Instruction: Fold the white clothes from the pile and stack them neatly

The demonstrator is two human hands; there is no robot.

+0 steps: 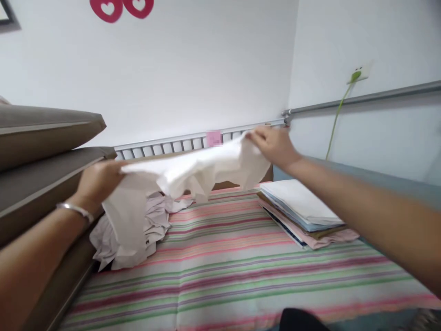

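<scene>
A white garment (pixel 217 163), perhaps a shirt, is stretched in the air between my two hands, its lower parts hanging in folds. My left hand (pixel 99 180), with a silver bangle at the wrist, grips one end of it. The other end is pinched by my right hand (pixel 274 145), held slightly higher. Below my left hand lies a crumpled heap of pale clothes (pixel 156 220), partly covered by the hanging cloth. To the right, under my right forearm, sits a stack of folded clothes (pixel 299 202), with white on top and blue, brown, pink and dark layers beneath.
A striped sheet (pixel 220 257) covers the surface below. Brown cushions (pixel 51 133) are piled along the left side. A railing (pixel 158 148) runs along the back wall. At right, a green cord (pixel 337 115) hangs from a wall socket (pixel 363 72) past a grey pipe (pixel 379 95).
</scene>
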